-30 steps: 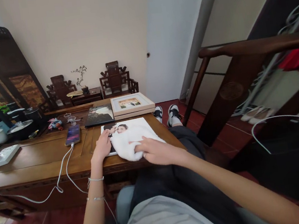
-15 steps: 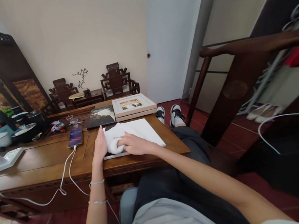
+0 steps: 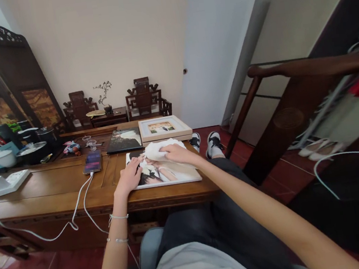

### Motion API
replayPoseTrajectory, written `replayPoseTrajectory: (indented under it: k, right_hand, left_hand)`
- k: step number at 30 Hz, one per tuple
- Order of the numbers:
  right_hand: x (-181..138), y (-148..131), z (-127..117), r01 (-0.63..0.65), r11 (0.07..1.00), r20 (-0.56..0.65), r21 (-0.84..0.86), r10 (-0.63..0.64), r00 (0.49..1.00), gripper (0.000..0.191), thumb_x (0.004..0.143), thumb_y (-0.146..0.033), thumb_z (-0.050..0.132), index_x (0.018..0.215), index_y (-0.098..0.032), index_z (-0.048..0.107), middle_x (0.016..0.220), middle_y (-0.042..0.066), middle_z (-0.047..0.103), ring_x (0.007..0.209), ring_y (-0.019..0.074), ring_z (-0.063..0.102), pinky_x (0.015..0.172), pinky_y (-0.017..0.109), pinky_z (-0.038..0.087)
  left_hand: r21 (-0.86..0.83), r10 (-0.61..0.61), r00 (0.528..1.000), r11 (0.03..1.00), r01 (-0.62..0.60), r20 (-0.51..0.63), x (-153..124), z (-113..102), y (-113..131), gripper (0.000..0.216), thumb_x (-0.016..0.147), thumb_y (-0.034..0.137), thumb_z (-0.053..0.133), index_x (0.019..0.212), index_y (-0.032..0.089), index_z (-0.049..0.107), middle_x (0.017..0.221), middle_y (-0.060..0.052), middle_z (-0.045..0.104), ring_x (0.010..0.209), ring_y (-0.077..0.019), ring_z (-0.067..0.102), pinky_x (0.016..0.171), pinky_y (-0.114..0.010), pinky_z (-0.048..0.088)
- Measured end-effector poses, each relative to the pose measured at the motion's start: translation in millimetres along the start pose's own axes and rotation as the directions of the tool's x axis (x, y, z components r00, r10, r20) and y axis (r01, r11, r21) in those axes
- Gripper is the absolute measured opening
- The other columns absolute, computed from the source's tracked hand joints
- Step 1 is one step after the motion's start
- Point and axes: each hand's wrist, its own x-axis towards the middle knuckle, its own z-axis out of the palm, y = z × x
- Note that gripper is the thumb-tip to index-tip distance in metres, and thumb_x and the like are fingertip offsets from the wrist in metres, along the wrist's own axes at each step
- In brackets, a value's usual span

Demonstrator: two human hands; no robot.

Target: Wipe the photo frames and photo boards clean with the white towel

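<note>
- Pressing down on the far end of a photo print [image 3: 168,175], the right hand [image 3: 177,152] has its fingers curled around a bunched white cloth [image 3: 157,150].
- The left hand [image 3: 130,177] lies flat on the print's left edge; its fingers look loosely spread, though they are too small in view to be sure.
- The print lies flat near the front edge of a wooden table [image 3: 50,192], right in front of the seated person.
- Just behind the print sit a framed picture [image 3: 164,128] and a dark album [image 3: 123,140], side by side.
- To the left, a phone [image 3: 92,162] lies with a white cable [image 3: 82,206] trailing off the table edge.
- A power strip [image 3: 10,182] rests further left.
</note>
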Motion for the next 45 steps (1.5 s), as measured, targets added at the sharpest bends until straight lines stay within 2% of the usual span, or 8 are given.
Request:
replayPoseTrajectory:
  k: [6, 12, 21, 25, 31, 34, 41, 45]
  right_hand:
    - [59, -39, 29, -0.015, 0.995, 0.047, 0.103, 0.01, 0.999, 0.039, 0.083, -0.012, 0.042, 0.104, -0.017, 0.074, 0.1, 0.008, 0.079, 0.074, 0.0204, 0.07, 0.068, 0.028, 0.052]
    - [64, -38, 21, 0.004, 1.0, 0.037, 0.004, -0.004, 0.999, 0.031, 0.075, -0.011, 0.047, 0.088, -0.015, 0.075, 0.102, 0.01, 0.078, 0.087, 0.0223, 0.067, 0.074, 0.026, 0.046]
    - [-11, 32, -23, -0.121, 0.985, -0.056, -0.123, 0.115, 0.992, 0.041, 0.068, -0.008, 0.044, 0.092, -0.012, 0.077, 0.111, 0.015, 0.078, 0.099, 0.0288, 0.066, 0.085, 0.032, 0.046]
    - [-66, 28, -14, -0.065, 0.992, -0.066, -0.111, 0.057, 0.996, 0.039, 0.071, -0.008, 0.042, 0.088, -0.016, 0.076, 0.098, 0.01, 0.079, 0.093, 0.0255, 0.067, 0.086, 0.031, 0.047]
    - [-135, 2, -15, 0.145, 0.986, 0.075, -0.087, -0.139, 0.987, 0.029, 0.069, -0.008, 0.044, 0.071, -0.022, 0.069, 0.077, 0.005, 0.071, 0.077, 0.0218, 0.062, 0.078, 0.031, 0.046]
    - [-123, 5, -18, 0.151, 0.987, 0.076, -0.059, -0.147, 0.986, 0.031, 0.069, -0.009, 0.043, 0.074, -0.021, 0.07, 0.08, 0.006, 0.073, 0.078, 0.022, 0.063, 0.08, 0.031, 0.046]
    - [-27, 42, -18, -0.025, 0.998, -0.074, -0.052, 0.022, 0.997, 0.041, 0.067, -0.01, 0.043, 0.089, -0.015, 0.078, 0.102, 0.01, 0.079, 0.096, 0.0263, 0.067, 0.089, 0.031, 0.047]
    - [-4, 54, -19, -0.087, 0.996, -0.128, -0.016, 0.084, 0.988, 0.044, 0.064, -0.012, 0.046, 0.092, -0.014, 0.08, 0.107, 0.011, 0.08, 0.101, 0.0281, 0.068, 0.09, 0.03, 0.047]
  left_hand:
    - [0.008, 0.019, 1.0, 1.0, -0.019, 0.011, 0, -1, 1, 0.048, 0.103, 0.03, 0.041, 0.149, 0.022, 0.051, 0.164, -0.011, 0.041, 0.155, -0.0275, 0.032, 0.124, -0.055, 0.03]
    - [0.007, 0.05, 0.999, 0.999, -0.05, -0.005, 3, 1, -2, 0.048, 0.102, 0.028, 0.041, 0.148, 0.02, 0.052, 0.162, -0.012, 0.043, 0.155, -0.0258, 0.033, 0.125, -0.051, 0.029]
    - [-0.016, 0.043, 0.999, 0.999, -0.043, -0.029, 4, 6, -7, 0.047, 0.101, 0.025, 0.042, 0.147, 0.026, 0.053, 0.161, -0.009, 0.045, 0.154, -0.0252, 0.034, 0.125, -0.052, 0.029]
    - [-0.011, 0.023, 0.999, 1.0, -0.024, -0.027, 2, 5, -4, 0.046, 0.102, 0.026, 0.042, 0.146, 0.025, 0.054, 0.162, -0.01, 0.045, 0.154, -0.0262, 0.035, 0.125, -0.052, 0.029]
    - [-0.017, 0.043, 0.999, 0.999, -0.043, -0.019, 0, 2, -1, 0.047, 0.102, 0.028, 0.041, 0.148, 0.026, 0.053, 0.162, -0.008, 0.045, 0.154, -0.0275, 0.034, 0.123, -0.055, 0.033]
    - [-0.013, 0.043, 0.999, 0.999, -0.043, -0.02, 0, 2, -3, 0.046, 0.102, 0.028, 0.042, 0.147, 0.025, 0.054, 0.162, -0.009, 0.045, 0.154, -0.0265, 0.034, 0.124, -0.052, 0.031]
    - [0.011, 0.047, 0.999, 0.999, -0.046, -0.016, 2, 3, -5, 0.049, 0.102, 0.027, 0.041, 0.15, 0.023, 0.05, 0.163, -0.011, 0.043, 0.154, -0.0259, 0.034, 0.126, -0.052, 0.026]
    - [0.013, 0.049, 0.999, 0.999, -0.049, -0.002, 2, 2, -3, 0.05, 0.102, 0.027, 0.04, 0.151, 0.022, 0.049, 0.163, -0.012, 0.043, 0.154, -0.0257, 0.034, 0.126, -0.051, 0.027]
